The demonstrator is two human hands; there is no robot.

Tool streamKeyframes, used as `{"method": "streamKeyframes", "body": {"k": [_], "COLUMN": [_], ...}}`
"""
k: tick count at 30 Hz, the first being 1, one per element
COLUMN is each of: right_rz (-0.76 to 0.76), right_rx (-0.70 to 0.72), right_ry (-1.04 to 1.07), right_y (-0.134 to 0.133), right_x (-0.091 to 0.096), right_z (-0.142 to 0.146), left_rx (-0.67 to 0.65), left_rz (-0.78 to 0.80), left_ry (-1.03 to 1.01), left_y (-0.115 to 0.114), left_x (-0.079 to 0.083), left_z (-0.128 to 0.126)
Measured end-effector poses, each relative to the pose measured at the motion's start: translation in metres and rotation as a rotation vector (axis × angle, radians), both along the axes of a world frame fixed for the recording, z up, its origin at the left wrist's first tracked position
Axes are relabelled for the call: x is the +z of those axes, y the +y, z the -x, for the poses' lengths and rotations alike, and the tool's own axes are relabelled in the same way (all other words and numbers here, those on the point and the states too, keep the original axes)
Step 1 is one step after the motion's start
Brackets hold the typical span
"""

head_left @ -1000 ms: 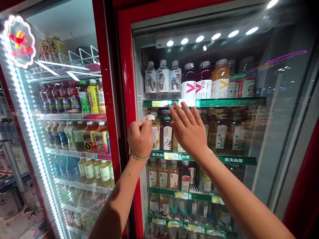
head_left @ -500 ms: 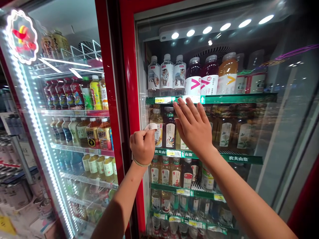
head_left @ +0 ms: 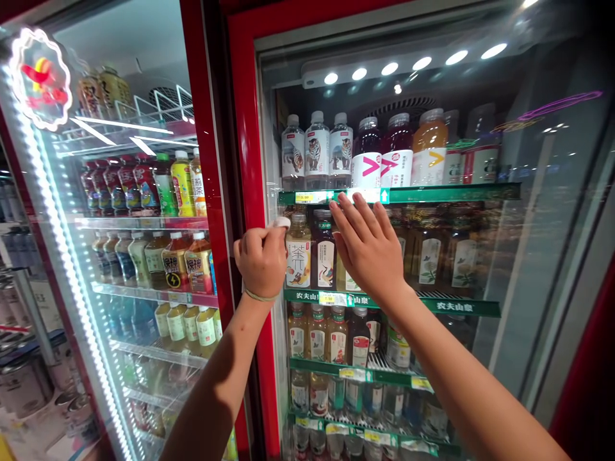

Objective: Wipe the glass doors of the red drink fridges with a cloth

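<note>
My left hand [head_left: 262, 261], a band round its wrist, is closed in front of the red door frame [head_left: 246, 131]. A small white thing [head_left: 281, 222] pokes out at the top of its fist; its kind is not clear. To the right, my right hand [head_left: 368, 243] lies flat, fingers stretched and close together, at the glass door [head_left: 519, 256] of a drinks fridge. Whether its palm touches the glass is hidden. Behind the glass, between the hands, stand a tea bottle [head_left: 298, 256] and a dark bottle [head_left: 325, 253].
Bottles with tiger labels [head_left: 317, 150] and juice bottles [head_left: 398, 150] fill the top shelf, above a green shelf edge [head_left: 446, 193]. A second fridge to the left holds red bottles [head_left: 127, 186] and has a bright light strip [head_left: 72, 282]. Metal canisters [head_left: 24, 387] stand at the far left.
My left hand has moved left and a little up, bringing more of the tea bottle into sight. My right hand stays flat, slightly further left in the view. The whole view has shifted slightly.
</note>
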State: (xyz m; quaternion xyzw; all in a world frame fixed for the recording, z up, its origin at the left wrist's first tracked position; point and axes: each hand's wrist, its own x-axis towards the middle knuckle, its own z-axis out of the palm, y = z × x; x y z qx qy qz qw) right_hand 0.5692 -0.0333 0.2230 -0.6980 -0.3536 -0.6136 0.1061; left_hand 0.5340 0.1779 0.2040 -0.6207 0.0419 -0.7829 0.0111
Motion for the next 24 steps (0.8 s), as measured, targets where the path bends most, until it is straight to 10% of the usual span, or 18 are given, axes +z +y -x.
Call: {"method": "streamKeyframes", "body": {"k": [9,24], "right_rz": [0.005,0.004], "right_rx": [-0.016,-0.052], "right_ry": [-0.018,-0.059], "right_y": [0.0,0.001], "right_x": [-0.001,-0.002], "right_z": [-0.001,-0.004], "left_rx": [-0.003,-0.069], "left_rz": [-0.211,-0.083], "left_ry": [0.001,-0.05], "left_y": [-0.018,-0.015], "left_x": [-0.01,0.002], "left_z": [0.003,-0.001]}}
